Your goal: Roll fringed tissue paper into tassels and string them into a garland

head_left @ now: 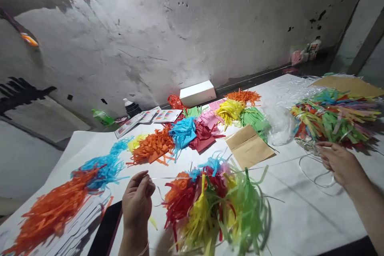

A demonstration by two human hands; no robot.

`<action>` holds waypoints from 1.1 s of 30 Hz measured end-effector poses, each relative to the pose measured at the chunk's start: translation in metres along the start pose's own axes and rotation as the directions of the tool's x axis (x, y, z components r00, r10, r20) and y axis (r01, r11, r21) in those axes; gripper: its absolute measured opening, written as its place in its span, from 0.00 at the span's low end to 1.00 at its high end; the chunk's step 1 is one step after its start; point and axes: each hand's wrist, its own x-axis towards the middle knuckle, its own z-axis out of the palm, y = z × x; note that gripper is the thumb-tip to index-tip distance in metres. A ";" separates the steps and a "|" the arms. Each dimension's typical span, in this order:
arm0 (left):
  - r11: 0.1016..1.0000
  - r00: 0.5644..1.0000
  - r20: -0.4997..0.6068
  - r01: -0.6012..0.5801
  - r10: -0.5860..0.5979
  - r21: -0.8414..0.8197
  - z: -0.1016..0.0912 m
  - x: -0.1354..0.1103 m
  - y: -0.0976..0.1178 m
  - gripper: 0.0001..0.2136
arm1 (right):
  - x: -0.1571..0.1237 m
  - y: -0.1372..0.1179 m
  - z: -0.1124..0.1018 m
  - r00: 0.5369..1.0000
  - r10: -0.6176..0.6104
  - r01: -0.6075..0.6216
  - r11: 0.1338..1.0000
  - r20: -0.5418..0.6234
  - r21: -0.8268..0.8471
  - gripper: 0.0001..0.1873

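Note:
My left hand (138, 196), at the lower middle, is closed in a pinch on one end of a thin pale string (285, 163). Over at the right, my right hand (339, 162) pinches the same string, which runs taut between the two. A bunch of tissue-paper tassels (207, 204) in red, orange, yellow, blue, pink and green hangs from it just above the white table cover; the green ones look blurred. Loose loops of string (315, 176) lie under my right hand, close to a small string bundle (307, 146).
Fringed paper in orange (54, 212), blue (183, 132) and yellow (230, 110) lies about the table. A brown envelope (250, 146), clear plastic (279, 124) and a multicoloured tassel pile (336, 118) are farther back. A white box (198, 93) stands by the wall.

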 end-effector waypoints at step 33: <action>0.840 0.902 0.389 -0.353 0.188 0.412 -0.028 -0.027 0.056 0.12 | -0.048 -0.132 0.068 0.694 -0.253 0.377 0.925 0.674 -0.040 0.23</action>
